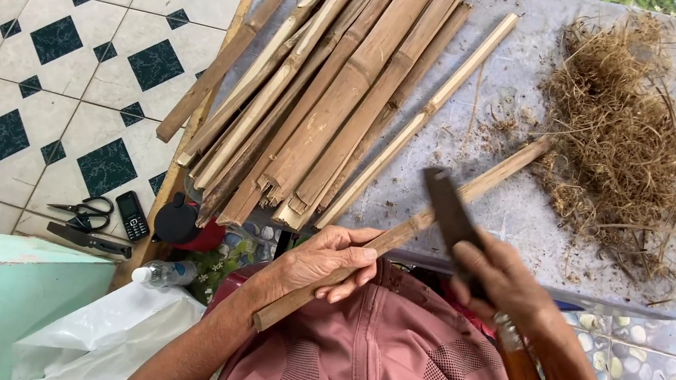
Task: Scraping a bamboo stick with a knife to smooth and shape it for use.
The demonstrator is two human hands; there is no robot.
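Left hand gripped the bamboo strip near its lower end; right hand clasped the knife. Strip judged stiff, light, splintery.

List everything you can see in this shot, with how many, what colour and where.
bamboo strip: one, tan, across the table edge, held
knife: one, dark blade, wooden handle, over the strip
split bamboo pieces: a pile, tan, table's left part
shavings: a heap, brown, table's right part
table: one, grey
scissors: one pair, black, on the tiled floor
mobile phone: one, black, beside the scissors
plastic bottle: one, clear, white cap, lying low left
left hand: grips the strip
right hand: grips the knife
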